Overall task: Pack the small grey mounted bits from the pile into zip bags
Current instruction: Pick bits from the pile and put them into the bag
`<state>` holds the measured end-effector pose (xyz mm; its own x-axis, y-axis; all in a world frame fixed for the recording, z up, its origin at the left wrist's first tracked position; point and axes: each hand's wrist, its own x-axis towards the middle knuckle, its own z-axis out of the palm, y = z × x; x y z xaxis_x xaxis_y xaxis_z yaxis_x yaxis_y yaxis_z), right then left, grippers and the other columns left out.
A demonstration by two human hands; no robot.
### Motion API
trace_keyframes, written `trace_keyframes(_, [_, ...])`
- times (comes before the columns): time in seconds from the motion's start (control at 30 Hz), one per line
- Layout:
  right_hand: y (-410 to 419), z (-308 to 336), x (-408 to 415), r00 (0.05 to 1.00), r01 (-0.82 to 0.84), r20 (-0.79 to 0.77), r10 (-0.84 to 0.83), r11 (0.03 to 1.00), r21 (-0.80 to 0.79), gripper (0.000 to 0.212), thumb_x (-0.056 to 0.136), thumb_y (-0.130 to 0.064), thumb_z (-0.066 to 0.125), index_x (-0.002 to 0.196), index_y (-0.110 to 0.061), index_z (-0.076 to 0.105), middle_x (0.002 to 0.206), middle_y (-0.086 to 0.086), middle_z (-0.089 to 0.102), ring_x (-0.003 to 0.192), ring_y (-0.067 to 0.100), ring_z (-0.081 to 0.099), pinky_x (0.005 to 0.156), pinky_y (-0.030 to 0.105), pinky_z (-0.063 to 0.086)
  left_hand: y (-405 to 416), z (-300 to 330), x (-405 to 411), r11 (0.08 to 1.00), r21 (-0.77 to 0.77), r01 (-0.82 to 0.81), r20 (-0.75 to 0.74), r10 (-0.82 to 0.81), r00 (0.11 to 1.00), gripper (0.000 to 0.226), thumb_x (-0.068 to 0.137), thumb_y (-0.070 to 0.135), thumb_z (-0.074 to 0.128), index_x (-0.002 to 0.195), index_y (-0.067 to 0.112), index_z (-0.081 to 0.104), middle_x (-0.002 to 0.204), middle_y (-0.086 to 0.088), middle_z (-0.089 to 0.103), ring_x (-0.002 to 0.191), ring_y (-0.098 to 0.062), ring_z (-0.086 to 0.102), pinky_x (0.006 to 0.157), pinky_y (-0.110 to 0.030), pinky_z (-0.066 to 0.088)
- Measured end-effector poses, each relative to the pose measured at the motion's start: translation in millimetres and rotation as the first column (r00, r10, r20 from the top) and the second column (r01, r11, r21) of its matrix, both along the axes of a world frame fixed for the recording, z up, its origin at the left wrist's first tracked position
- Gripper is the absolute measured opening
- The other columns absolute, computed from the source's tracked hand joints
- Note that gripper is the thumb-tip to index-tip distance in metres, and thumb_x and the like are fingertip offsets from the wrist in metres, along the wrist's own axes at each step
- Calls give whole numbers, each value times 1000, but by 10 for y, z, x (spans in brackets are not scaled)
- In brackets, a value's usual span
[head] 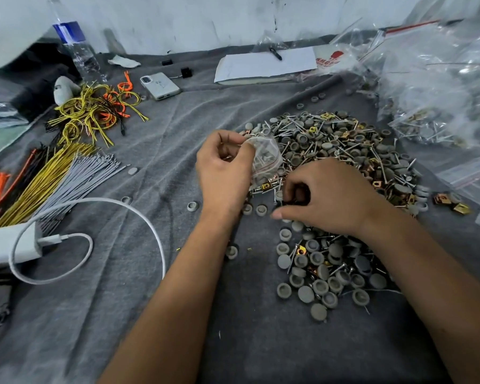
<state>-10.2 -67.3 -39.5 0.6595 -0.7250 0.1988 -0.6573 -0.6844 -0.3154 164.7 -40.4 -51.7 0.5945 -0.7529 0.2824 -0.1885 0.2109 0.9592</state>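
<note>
The left hand (pixel 224 167) pinches a small zip bag (pixel 265 159) by its upper edge, holding it just above the near edge of the pile (pixel 341 156) on the grey cloth (pixel 150 300). The right hand (pixel 327 198), just right of and below the bag, curls its fingers down into the bits; whether they already hold any is probably yes, but the fingers hide it.

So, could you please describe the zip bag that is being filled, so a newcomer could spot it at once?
Start at the big pile of grey bits in the middle of the grey cloth. At its left edge the left hand grips a small clear zip bag. Unlike the bags heaped far right, it is off the cloth, in the hand.
</note>
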Motion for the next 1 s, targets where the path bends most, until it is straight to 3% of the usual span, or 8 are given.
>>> trace_keyframes(0.13, [49,20,65,996,61,-63,-63,997,-39,34,80,-62,73,74,-31,63,72,-16,60,69,4,56,61,27,43,-6,-3,-4,1000,6,4,6,-4,1000,7,83,18,67,88,14,67,67,-7,60,61,-20,55,64,-50,55])
trace_keyframes(0.27, [95,27,133,988,90,-122,-98,993,-71,24,88,-47,67,77,-26,63,78,-9,64,76,15,61,64,30,46,-6,-4,-13,1000,9,2,6,-2,1000,6,82,19,67,87,15,66,66,-6,60,60,-17,55,62,-42,50])
trace_keyframes(0.37, [113,18,134,995,20,-94,-26,997,-70,13,90,-38,66,80,-29,64,83,-14,59,84,11,60,70,32,51,-3,-7,0,1000,16,1,7,-1,1000,5,82,18,67,87,16,66,67,-7,60,61,-19,55,63,-43,50])
trace_keyframes(0.5, [55,25,51,992,-127,9,128,991,-31,7,93,-32,62,87,-29,60,88,-18,52,92,6,46,83,30,47,-9,-5,4,1000,-3,-9,9,9,1000,3,86,14,67,87,15,66,68,-9,59,62,-21,53,63,-44,50])
trace_keyframes(0.6, [48,65,16,951,-211,232,203,977,10,6,95,-26,63,91,-23,62,90,-16,58,89,7,53,81,22,44,-5,3,5,1000,-7,-13,-6,13,1000,4,87,12,67,87,15,64,68,-12,59,61,-24,52,62,-45,49])
trace_keyframes(0.7, [60,83,0,910,-218,371,186,975,46,5,99,-18,65,94,-18,62,87,-12,64,82,6,61,72,16,45,1,-1,8,1000,-10,-18,2,18,1000,5,87,13,68,86,16,65,68,-7,60,61,-19,54,61,-39,47])
trace_keyframes(0.8, [39,66,-31,903,-202,403,151,975,88,5,99,-14,63,95,-17,61,84,-10,69,78,8,67,69,19,50,1,-8,5,1000,-6,-26,16,27,1000,6,87,15,69,85,19,65,67,-1,60,61,-15,54,62,-36,48])
trace_keyframes(1.0, [-26,14,-55,865,-65,502,18,995,76,6,94,-8,68,95,-14,67,84,-7,71,78,8,68,70,22,55,0,-16,9,1000,6,-15,32,15,999,5,85,17,67,86,21,64,67,-4,60,62,-22,55,65,-55,55])
